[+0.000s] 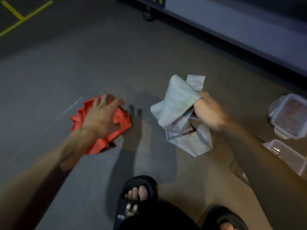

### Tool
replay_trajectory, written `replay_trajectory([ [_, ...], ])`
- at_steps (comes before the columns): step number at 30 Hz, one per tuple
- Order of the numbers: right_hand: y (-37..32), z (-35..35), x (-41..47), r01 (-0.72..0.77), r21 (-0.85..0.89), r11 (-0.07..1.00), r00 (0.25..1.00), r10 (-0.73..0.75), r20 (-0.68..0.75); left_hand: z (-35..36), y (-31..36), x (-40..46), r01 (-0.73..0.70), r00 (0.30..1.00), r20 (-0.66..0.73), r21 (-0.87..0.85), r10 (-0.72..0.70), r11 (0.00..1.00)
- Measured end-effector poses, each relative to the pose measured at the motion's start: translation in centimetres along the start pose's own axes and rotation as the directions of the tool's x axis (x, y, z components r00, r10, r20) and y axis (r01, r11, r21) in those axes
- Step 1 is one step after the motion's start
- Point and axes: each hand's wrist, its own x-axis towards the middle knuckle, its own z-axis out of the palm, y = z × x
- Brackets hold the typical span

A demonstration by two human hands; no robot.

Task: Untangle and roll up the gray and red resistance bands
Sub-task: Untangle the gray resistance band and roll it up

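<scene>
Head view suggests the right hand (210, 112), gripping the gray band (178, 103), should shake out folds while the spread, open left hand (101, 117) pins the red band (122, 121).

The red band (116, 120) lies crumpled on the floor at center left; the gray band (179, 105), loosely bunched, hangs lifted at center right.

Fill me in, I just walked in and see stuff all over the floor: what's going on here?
A person is crouched over the floor sorting out two resistance bands. The left hand rests spread on the crumpled red band, which lies on the floor. The right hand grips the gray band and holds it up, still bunched and folded. Neither is rolled yet. Two clear plastic containers sit at the right.
</scene>
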Motion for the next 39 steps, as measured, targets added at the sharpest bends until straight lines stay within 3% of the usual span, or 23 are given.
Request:
replay_trajectory([
  [2,0.3,0.3,-0.4,-0.048,-0.142,0.989,0.988,0.068,0.136,0.3,3.1,-0.4,-0.155,0.984,0.021,-0.382,0.176,0.911],
  [4,0.4,0.7,-1.2,-0.076,-0.246,0.966,0.975,0.124,0.186,0.9,6.3,-1.3,-0.149,0.966,0.077,-0.615,0.247,0.775],
  [9,0.2,0.3,-2.0,-0.129,-0.437,0.890,0.965,0.213,0.149,2.5,11.0,-3.0,-0.161,0.981,-0.078,-0.840,0.178,0.518],
  [11,-0.3,0.0,-2.6,-0.138,-0.454,0.880,0.966,0.221,0.133,2.5,11.7,-3.4,-0.078,0.993,-0.031,-0.895,0.112,0.440],
  [13,-0.9,-0.3,-3.2,-0.096,-0.518,0.850,0.968,0.201,0.151,2.3,12.0,-4.0,0.010,0.995,0.049,-0.915,0.088,0.404],
  [16,-1.9,-0.8,-4.2,-0.021,-0.511,0.859,0.987,0.099,0.126,2.0,12.2,-4.6,-0.032,0.996,-0.003,-0.948,0.093,0.318],
  [19,-1.7,-1.7,-4.9,0.002,-0.402,0.915,0.999,-0.016,-0.032,0.7,12.3,-5.7,-0.077,0.996,-0.068,-0.977,0.053,0.197],
  [21,-0.6,-1.9,-5.0,-0.012,-0.337,0.941,0.991,-0.034,-0.129,0.1,12.4,-6.3,-0.060,0.998,-0.059,-0.981,0.013,0.183],
  [23,1.0,-1.5,-5.5,-0.070,-0.198,0.978,0.987,0.039,-0.156,-0.5,12.7,-7.0,-0.019,1.000,-0.020,-0.987,-0.006,0.159],
  [26,3.4,-0.1,-7.1,-0.166,0.172,0.971,0.977,0.186,-0.105,-0.9,13.5,-7.8,0.070,0.996,0.065,-0.995,-0.060,0.070],
  [29,4.5,1.4,-8.9,-0.089,0.348,0.933,0.943,0.191,-0.271,-1.4,13.7,-7.9,0.120,0.985,0.119,-0.993,-0.121,-0.007],
  [32,2.7,3.1,-10.8,0.113,0.262,0.958,0.939,-0.017,-0.344,-1.9,13.9,-7.5,0.127,0.979,0.125,-0.992,-0.163,0.000],
  [36,0.6,4.0,-11.8,0.413,-0.014,0.911,0.892,-0.407,-0.198,-2.7,14.8,-7.3,0.162,0.985,0.159,-0.986,-0.065,0.047],
  [39,1.1,3.5,-11.2,0.399,-0.082,0.913,0.881,-0.407,-0.241,-3.2,14.5,-7.4,0.268,0.963,0.265,-0.962,0.052,-0.058],
])
